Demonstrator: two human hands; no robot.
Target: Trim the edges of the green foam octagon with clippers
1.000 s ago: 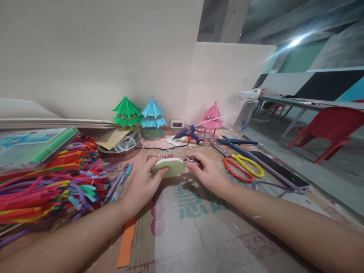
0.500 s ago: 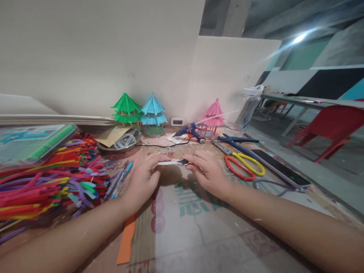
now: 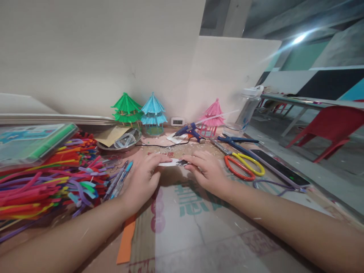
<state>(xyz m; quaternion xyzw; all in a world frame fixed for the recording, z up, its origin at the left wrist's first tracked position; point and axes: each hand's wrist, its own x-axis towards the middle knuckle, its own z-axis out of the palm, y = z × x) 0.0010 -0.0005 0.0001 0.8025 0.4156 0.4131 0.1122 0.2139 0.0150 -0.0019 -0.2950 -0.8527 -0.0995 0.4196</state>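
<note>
We have both sets of fingers up close and nearly meeting. Left hand [image 3: 142, 178] pinches a thin white piece [image 3: 170, 163], fingers over its top, thumb low on the near side. Right hand [image 3: 209, 172] has thumb and fingertips closed on a small dark item [image 3: 182, 162] (metallic-looking, too small for us to name) right at the white piece's right end; contact or slight gap, we can't tell.

Edges and room: most space is on the near side of the fingers, over the printed sheet [image 3: 182, 235] between the forearms. Left of the left fingers we get pens [image 3: 122, 178] near, then the pipe cleaners [image 3: 42, 189] crowding. An orange strip [image 3: 125, 246] lies nearer us, by the left forearm. Right of the right fingers: scissors [image 3: 231, 154] near, phone [image 3: 280, 168] farther, then the table's right edge. Beyond the fingertips, glue gun [image 3: 189, 132] and the pink model pavilion [image 3: 214, 113] sit before the pale panel [image 3: 99, 57], which limits the far side.

Orientation: white piece's long axis runs left to right, roughly level, shown to us as a narrow band; its free end points at the right fingertips.
</note>
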